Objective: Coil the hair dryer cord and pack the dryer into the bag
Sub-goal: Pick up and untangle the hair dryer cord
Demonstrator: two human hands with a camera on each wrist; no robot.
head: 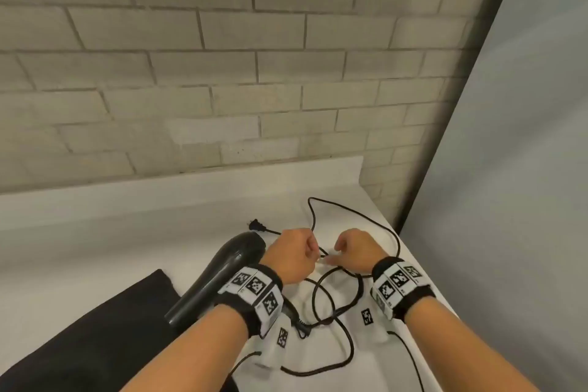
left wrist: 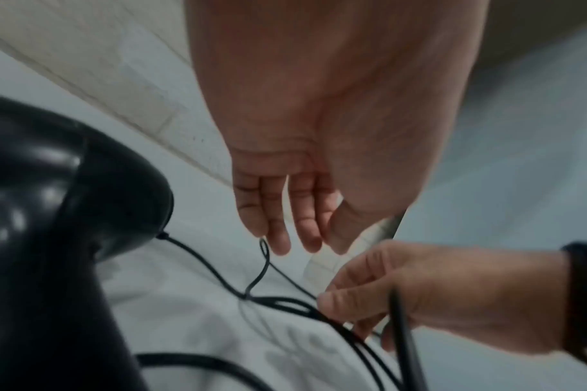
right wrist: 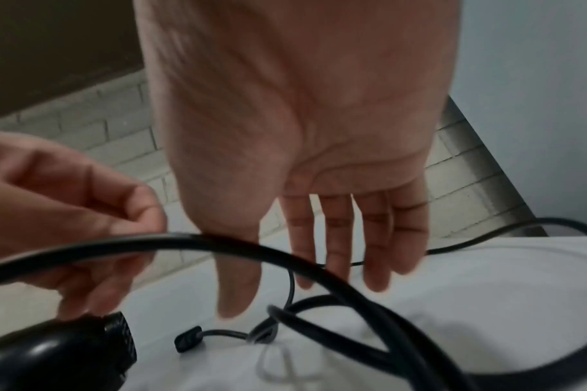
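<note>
1. Two hands meet over the right half of the white counter (head: 127,216). The left hand (head: 291,259) has its fingers (right wrist: 131,209) curled, thumb and forefinger pinching a strand of the black cord (head: 331,305).
2. The right hand (head: 356,251) hangs with straight, slightly spread fingers (right wrist: 375,238) pointing down toward the cord loops; whether they touch a strand cannot be told, though the cord crosses the base of its thumb in the right wrist view.
3. Loose, uncoiled loops of cord lie between and below the wrists, with one long bend reaching toward the counter's far right corner.
4. The plug (head: 256,226) lies flat just beyond the left hand.
5. The black hair dryer (head: 222,270) lies on its side under the left wrist, near the counter's middle.
6. A black bag (head: 95,328) lies flat at the near left edge, touching the dryer.
7. A brick wall (head: 191,57) backs the counter.
</note>
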